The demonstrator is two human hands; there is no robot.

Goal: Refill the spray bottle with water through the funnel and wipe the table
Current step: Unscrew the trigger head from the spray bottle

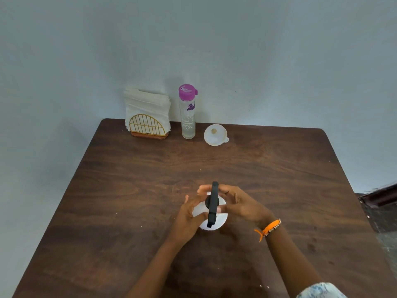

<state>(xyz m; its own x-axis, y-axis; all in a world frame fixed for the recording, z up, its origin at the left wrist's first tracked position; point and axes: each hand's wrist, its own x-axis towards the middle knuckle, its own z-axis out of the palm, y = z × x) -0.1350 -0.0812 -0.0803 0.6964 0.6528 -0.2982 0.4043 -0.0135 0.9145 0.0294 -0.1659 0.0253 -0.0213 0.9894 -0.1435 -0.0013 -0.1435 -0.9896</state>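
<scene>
Both forearms are reaching in from six o'clock and meeting over the spray bottle, which is standing upright on the table at the near centre, seen almost straight down. Its black trigger head is running along the twelve-to-six line, so the long axis is pointing away from the person. The left hand is lying at nine o'clock of the bottle with fingers curving against its white shoulder, seemingly steadying it; the right hand is lying at three o'clock with fingertips curling in toward the head and collar (whether they are truly pinching it, blur is hiding). Both hands are equally near, so the coming move is probably turning on twisting that head off about the vertical axis. Far off at twelve o'clock, well apart from the hands, a white plastic funnel is lying mouth-up, a slim clear water bottle with a purple cap is standing just beside it, and a wire holder of paper napkins is sitting further left. Dark wood grain is looking smooth and faintly smudged.
</scene>
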